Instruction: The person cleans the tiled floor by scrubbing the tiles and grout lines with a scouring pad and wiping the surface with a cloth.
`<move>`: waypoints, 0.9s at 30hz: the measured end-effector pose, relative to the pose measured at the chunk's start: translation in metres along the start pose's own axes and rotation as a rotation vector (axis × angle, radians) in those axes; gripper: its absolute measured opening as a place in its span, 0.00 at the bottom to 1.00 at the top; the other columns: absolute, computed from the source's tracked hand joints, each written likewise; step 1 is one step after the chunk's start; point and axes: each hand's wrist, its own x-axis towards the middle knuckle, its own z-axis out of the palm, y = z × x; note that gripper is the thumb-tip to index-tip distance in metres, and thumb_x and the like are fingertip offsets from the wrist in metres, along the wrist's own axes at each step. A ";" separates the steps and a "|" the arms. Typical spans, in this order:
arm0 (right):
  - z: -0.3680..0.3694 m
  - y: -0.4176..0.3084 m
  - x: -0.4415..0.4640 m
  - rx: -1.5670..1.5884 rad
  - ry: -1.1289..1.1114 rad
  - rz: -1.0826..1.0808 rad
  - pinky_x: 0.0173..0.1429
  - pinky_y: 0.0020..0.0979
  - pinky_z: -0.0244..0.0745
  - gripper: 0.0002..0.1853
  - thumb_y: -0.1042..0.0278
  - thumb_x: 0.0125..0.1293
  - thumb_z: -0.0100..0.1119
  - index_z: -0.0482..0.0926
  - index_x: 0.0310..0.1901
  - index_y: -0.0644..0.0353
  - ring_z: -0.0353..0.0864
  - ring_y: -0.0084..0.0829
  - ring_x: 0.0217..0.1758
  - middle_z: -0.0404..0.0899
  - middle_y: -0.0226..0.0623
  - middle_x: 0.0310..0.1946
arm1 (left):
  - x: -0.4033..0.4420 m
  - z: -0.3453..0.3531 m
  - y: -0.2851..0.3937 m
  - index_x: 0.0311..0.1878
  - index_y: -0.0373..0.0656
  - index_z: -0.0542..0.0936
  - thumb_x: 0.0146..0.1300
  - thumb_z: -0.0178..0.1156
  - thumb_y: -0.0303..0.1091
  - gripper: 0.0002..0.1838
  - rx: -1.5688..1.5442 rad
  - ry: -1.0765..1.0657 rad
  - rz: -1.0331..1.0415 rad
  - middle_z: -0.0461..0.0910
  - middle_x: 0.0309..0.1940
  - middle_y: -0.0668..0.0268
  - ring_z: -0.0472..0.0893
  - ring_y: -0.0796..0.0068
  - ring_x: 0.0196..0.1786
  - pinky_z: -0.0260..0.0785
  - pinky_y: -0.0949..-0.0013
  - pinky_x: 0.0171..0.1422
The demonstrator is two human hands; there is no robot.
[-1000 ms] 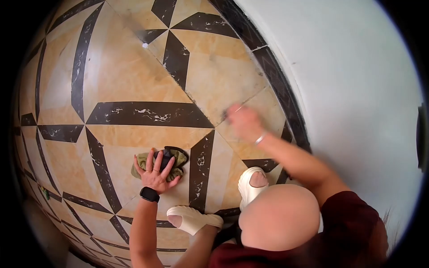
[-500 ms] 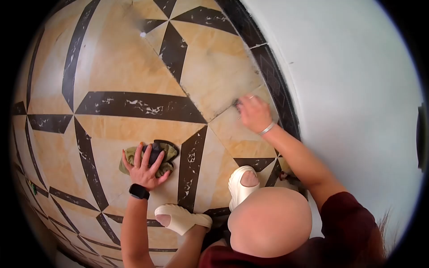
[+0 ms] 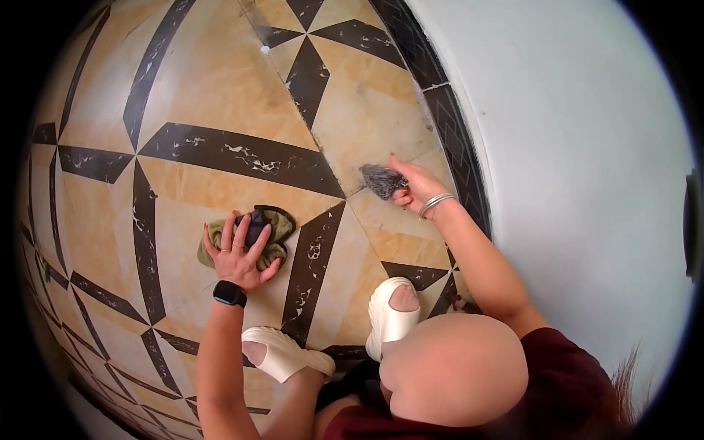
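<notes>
My left hand [image 3: 242, 254] lies with fingers spread on top of a crumpled olive-green and black cloth [image 3: 277, 218], pressing it against the tiled floor [image 3: 220, 81]. Between the fingers of my right hand [image 3: 422, 189] is a grey steel wool scrubber [image 3: 381, 181], its side turned up into view. That hand is turned partly over, near a dark-stained tile joint. It looks slightly off the floor, though the exact gap is hard to judge.
A dark border strip [image 3: 458, 132] runs along the foot of a white wall [image 3: 565, 125] to the right. My feet, in cream slides [image 3: 394, 319], are close below the hands. A small white spot [image 3: 265, 49] shows on the floor farther up.
My right hand has turned over and drawn back slightly from the tile, bringing the steel wool into view. My left hand stays on the cloth. The view has shifted a little.
</notes>
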 end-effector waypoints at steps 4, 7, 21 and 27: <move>-0.002 0.015 0.000 -0.475 0.182 -0.385 0.25 0.19 0.60 0.24 0.63 0.60 0.67 0.71 0.53 0.64 0.66 0.18 0.22 0.71 0.34 0.39 | 0.004 -0.006 0.001 0.52 0.62 0.79 0.44 0.62 0.56 0.28 -0.003 0.031 0.008 0.67 0.62 0.63 0.63 0.57 0.68 0.40 0.32 0.69; 0.001 0.026 -0.007 -1.032 0.518 -0.953 0.34 0.27 0.72 0.28 0.63 0.54 0.71 0.72 0.55 0.62 0.71 0.24 0.24 0.70 0.42 0.47 | 0.003 -0.007 0.001 0.52 0.61 0.79 0.43 0.62 0.54 0.28 -0.009 0.044 0.015 0.67 0.62 0.63 0.64 0.56 0.68 0.42 0.32 0.69; 0.031 0.038 0.017 -1.211 0.726 -1.078 0.53 0.38 0.70 0.24 0.61 0.53 0.69 0.77 0.50 0.66 0.73 0.43 0.48 0.69 0.50 0.52 | 0.002 -0.004 -0.001 0.53 0.63 0.79 0.43 0.62 0.54 0.29 -0.010 0.065 0.021 0.67 0.62 0.64 0.63 0.57 0.69 0.42 0.32 0.69; 0.016 0.056 0.020 -1.018 0.595 -1.309 0.57 0.40 0.68 0.24 0.72 0.53 0.66 0.75 0.53 0.66 0.71 0.46 0.51 0.66 0.50 0.57 | 0.001 -0.002 -0.002 0.53 0.65 0.79 0.43 0.62 0.56 0.29 0.005 0.039 0.012 0.66 0.63 0.65 0.63 0.57 0.69 0.41 0.33 0.69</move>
